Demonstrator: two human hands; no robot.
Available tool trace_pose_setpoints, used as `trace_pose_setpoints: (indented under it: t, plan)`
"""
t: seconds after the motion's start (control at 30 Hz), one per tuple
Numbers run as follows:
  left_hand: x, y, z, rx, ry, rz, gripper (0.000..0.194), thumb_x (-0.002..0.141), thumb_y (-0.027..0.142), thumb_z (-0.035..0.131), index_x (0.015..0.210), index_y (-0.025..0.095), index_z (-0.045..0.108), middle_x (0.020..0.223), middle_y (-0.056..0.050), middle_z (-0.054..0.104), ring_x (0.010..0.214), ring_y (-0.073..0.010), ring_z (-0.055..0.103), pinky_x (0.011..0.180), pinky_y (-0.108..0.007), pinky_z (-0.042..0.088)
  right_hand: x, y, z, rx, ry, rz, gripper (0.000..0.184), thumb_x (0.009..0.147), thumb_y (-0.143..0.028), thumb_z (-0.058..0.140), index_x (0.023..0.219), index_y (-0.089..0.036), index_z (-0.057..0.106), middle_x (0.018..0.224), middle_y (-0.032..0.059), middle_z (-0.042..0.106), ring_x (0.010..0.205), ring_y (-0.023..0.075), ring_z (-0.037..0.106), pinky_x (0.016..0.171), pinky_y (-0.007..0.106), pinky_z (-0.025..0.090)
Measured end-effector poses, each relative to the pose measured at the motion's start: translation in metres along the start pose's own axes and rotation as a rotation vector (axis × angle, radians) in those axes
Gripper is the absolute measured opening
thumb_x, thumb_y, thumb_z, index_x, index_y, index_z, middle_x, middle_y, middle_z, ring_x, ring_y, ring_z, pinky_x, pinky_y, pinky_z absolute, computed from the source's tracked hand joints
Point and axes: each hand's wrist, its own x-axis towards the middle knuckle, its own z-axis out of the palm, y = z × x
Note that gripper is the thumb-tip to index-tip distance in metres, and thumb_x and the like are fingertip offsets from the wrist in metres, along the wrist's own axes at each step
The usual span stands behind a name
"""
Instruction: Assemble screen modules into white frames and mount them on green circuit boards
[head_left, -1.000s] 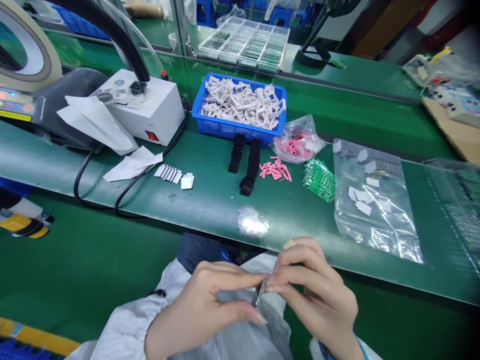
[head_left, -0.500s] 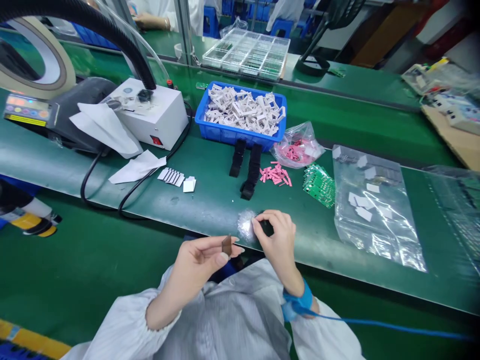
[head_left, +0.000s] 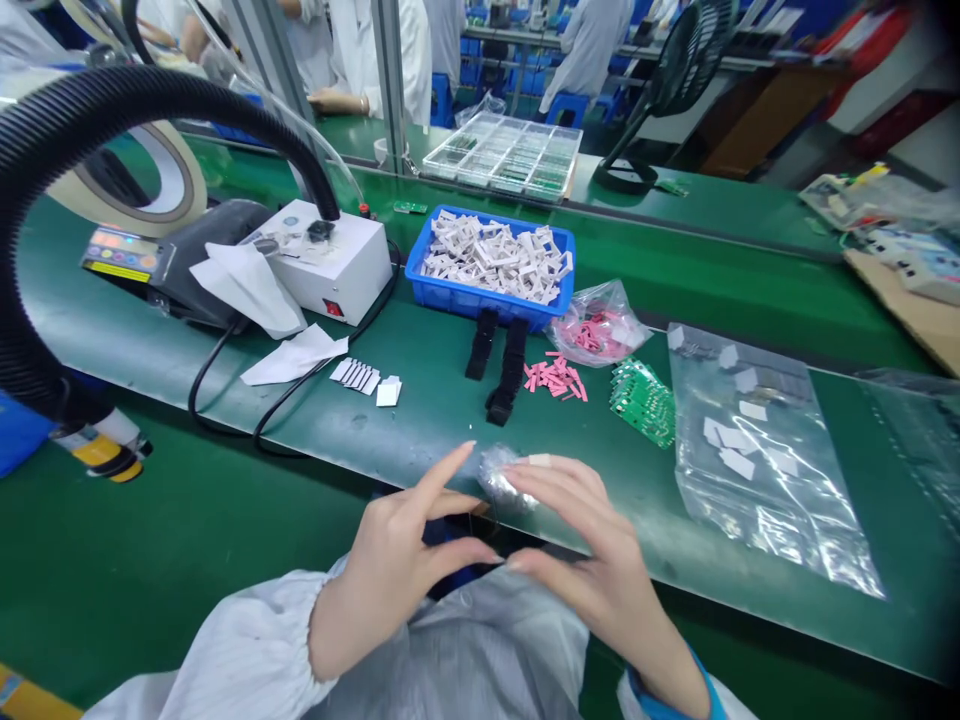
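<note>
Two bare hands hover with grips open and empty: the left hand (head_left: 397,570) and right hand (head_left: 592,545) flank a crumpled clear plastic wad (head_left: 506,478) at the near edge of the green bench (head_left: 427,410). Reaching seems in hand; pinching the wad looks called for.

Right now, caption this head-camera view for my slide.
Left hand and right hand flank a shiny crumpled plastic wad on a green workbench.

Crumpled foil (head_left: 501,478) blocks the fingers (head_left: 562,478) — black strips (head_left: 499,365) beyond.
</note>
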Motion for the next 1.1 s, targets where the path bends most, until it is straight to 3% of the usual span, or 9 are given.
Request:
trace_pose_setpoints:
  t: [0.17,0.27,0.37,0.43,0.53,0.6,0.77,0.97,1.1]
  plan:
    - [0.011,-0.003,0.009,0.227,0.003,0.263,0.072,0.088,0.044,0.048,0.147,0.028,0.008,0.091,0.001,0.075,0.078,-0.0142,0.071,0.069,-0.023,0.057,0.005,0.004,-0.003,-0.184,-0.015,-0.098,0.035,0.079,-0.041,0.064,0.108,-0.022,0.058,0.107,0.0011,0.065,0.103,0.0164,0.052,0.090,0.033,0.039]
    - [0.023,-0.008,0.014,0.304,-0.039,0.366,0.071,0.090,0.043,0.044,0.147,0.024,0.006,0.092,-0.001,0.075,0.080,-0.0154,0.071,0.070,-0.026,0.057,-0.002,0.017,-0.002,-0.220,-0.035,-0.102,0.028,0.080,-0.038,0.064,0.104,-0.024,0.060,0.107,-0.0002,0.065,0.102,0.0157,0.053,0.089,0.032,0.039]
    - [0.047,-0.014,0.012,0.319,-0.139,0.405,0.082,0.081,0.053,0.052,0.146,0.024,0.010,0.102,-0.003,0.073,0.090,-0.0179,0.069,0.076,-0.029,0.057,-0.017,0.041,0.000,-0.202,0.084,-0.010,0.023,0.082,-0.037,0.062,0.101,-0.024,0.062,0.104,0.0006,0.065,0.101,0.0148,0.055,0.088,0.030,0.043]
    - [0.075,-0.017,0.005,0.343,-0.141,0.361,0.076,0.079,0.054,0.056,0.141,0.024,0.025,0.111,-0.005,0.069,0.098,-0.0190,0.067,0.082,-0.031,0.055,-0.030,0.060,0.003,-0.200,0.241,0.102,0.019,0.084,-0.035,0.059,0.099,-0.023,0.062,0.102,0.0015,0.065,0.098,0.0141,0.057,0.085,0.028,0.046]
    - [0.133,-0.015,-0.011,0.397,-0.037,0.238,0.042,0.085,0.047,0.052,0.118,0.022,0.055,0.109,-0.005,0.067,0.093,-0.0156,0.065,0.082,-0.027,0.052,-0.051,0.082,0.008,-0.191,0.400,0.232,0.017,0.084,-0.031,0.058,0.099,-0.022,0.063,0.099,0.0022,0.065,0.096,0.0138,0.059,0.083,0.026,0.048]
    - [0.176,-0.012,-0.019,0.440,-0.008,0.182,0.035,0.089,0.044,0.045,0.109,0.021,0.061,0.100,-0.004,0.069,0.085,-0.0149,0.065,0.072,-0.025,0.052,-0.061,0.089,0.011,-0.142,0.442,0.271,0.017,0.084,-0.029,0.057,0.099,-0.022,0.062,0.099,0.0025,0.065,0.097,0.0140,0.059,0.086,0.026,0.048]
    - [0.265,-0.013,-0.016,0.594,0.009,-0.005,0.034,0.084,0.046,0.050,0.091,0.018,0.068,0.089,-0.006,0.071,0.083,-0.0214,0.064,0.074,-0.033,0.048,-0.064,0.087,0.011,-0.043,0.487,0.278,0.018,0.082,-0.026,0.059,0.099,-0.021,0.063,0.097,0.0041,0.065,0.094,0.0143,0.060,0.081,0.025,0.052]
    - [0.302,-0.021,0.006,0.631,-0.164,-0.147,0.030,0.079,0.044,0.062,0.079,0.014,0.065,0.077,-0.003,0.068,0.075,-0.0171,0.064,0.076,-0.038,0.050,-0.060,0.084,0.010,0.018,0.462,0.313,0.017,0.082,-0.027,0.060,0.097,-0.020,0.064,0.096,0.0061,0.066,0.093,0.0167,0.061,0.081,0.030,0.053]
    - [0.298,-0.021,0.003,0.615,-0.114,-0.102,0.026,0.085,0.039,0.056,0.087,0.014,0.064,0.087,-0.004,0.068,0.083,-0.0171,0.063,0.078,-0.037,0.050,-0.060,0.083,0.011,0.053,0.452,0.333,0.016,0.081,-0.027,0.061,0.095,-0.020,0.066,0.094,0.0061,0.066,0.091,0.0170,0.061,0.080,0.031,0.053]
